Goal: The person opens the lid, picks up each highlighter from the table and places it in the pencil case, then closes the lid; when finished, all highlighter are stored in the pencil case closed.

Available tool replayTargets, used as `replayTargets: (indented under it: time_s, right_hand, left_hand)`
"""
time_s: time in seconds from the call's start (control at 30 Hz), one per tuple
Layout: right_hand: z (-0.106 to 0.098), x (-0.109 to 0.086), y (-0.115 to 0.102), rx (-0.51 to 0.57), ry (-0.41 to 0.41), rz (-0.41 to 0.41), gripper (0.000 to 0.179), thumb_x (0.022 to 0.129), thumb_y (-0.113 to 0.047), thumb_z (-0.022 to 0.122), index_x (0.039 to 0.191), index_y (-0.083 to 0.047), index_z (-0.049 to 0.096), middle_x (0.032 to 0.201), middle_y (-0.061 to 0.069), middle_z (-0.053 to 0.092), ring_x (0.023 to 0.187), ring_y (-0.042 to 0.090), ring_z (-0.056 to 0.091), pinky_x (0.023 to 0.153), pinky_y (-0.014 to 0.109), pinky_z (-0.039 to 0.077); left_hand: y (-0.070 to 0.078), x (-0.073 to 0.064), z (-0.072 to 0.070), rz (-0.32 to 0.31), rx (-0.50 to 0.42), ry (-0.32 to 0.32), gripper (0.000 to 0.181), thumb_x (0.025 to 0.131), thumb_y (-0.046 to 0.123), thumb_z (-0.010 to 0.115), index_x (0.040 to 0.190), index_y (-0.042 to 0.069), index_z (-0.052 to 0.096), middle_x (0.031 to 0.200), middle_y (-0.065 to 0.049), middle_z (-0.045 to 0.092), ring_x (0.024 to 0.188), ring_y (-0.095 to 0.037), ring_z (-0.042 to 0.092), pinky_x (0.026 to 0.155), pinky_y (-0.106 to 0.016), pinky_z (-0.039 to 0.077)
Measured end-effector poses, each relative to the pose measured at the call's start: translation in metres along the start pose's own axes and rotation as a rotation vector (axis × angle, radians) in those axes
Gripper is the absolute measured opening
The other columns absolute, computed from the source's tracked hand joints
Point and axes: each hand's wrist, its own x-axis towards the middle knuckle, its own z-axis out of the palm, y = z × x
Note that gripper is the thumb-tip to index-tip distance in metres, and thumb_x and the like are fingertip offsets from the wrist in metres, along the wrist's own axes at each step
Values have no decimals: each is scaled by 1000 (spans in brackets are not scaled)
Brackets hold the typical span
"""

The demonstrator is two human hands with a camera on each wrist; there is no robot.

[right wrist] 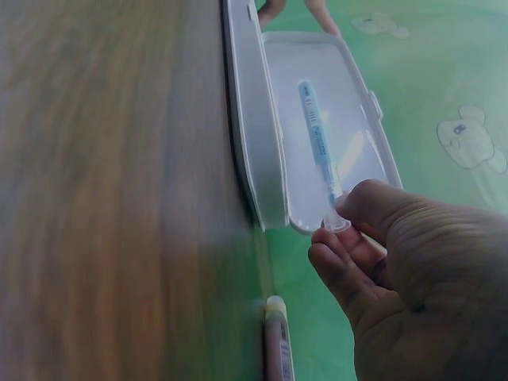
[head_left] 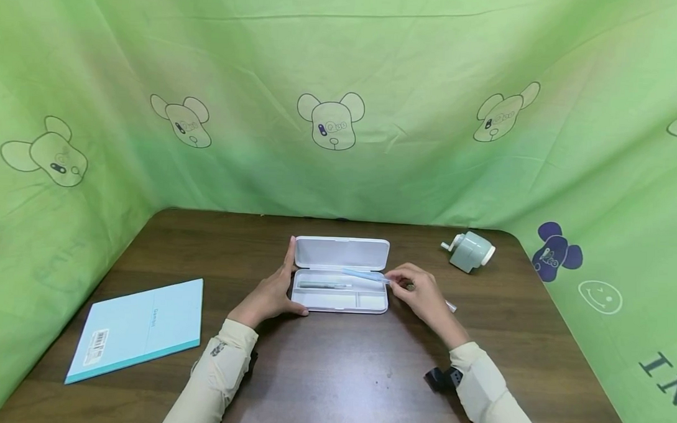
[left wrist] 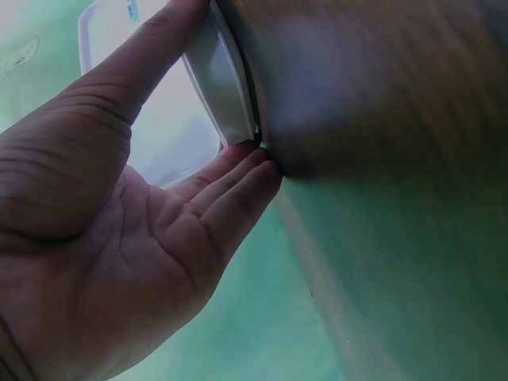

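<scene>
I saw the right grip (head_left: 418, 292) pinching a light-blue pen (head_left: 364, 274) over the open pencil case (head_left: 318, 301); the left grip (head_left: 272, 297), fingers straight, touched the case's left side; another pen (head_left: 320, 285) lay inside.

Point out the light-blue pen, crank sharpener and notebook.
Light-blue pen (right wrist: 318, 144): right wrist view, middle of its barrel.
Crank sharpener (head_left: 471, 252): head view, middle of its body.
Notebook (head_left: 138, 329): head view, middle of its cover.
</scene>
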Motion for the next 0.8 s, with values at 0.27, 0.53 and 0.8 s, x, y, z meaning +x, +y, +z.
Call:
replayTargets:
  time_s: [0.27, 0.53, 0.8]
  right_hand:
    - [11, 6, -6, 15, -21, 3, 20, 91, 12, 75, 105, 0, 83, 101, 7, 76, 84, 15, 70, 79, 34, 64]
    - [24, 12, -13, 23, -44, -14, 19, 92, 11, 75, 105, 0, 83, 105, 10, 76, 87, 18, 71, 80, 35, 64]
    - [32, 15, -14, 34, -54, -8, 19, 92, 10, 77, 106, 0, 83, 106, 9, 76, 87, 18, 71, 79, 34, 63]
  left_hand:
    - [14, -4, -4, -28, 10, -11, 162, 75, 26, 104, 169, 21, -28, 167, -33, 38, 147, -52, 46, 116, -65, 42]
    - [1, -1, 1, -17, 6, -8, 160, 76, 28, 103, 170, 22, -27, 169, -33, 34, 148, -54, 44, 116, -67, 40]
    - [4, -2, -1, -24, -14, -17, 162, 76, 25, 104, 170, 25, -28, 174, -30, 26, 150, -53, 41, 118, -68, 38]
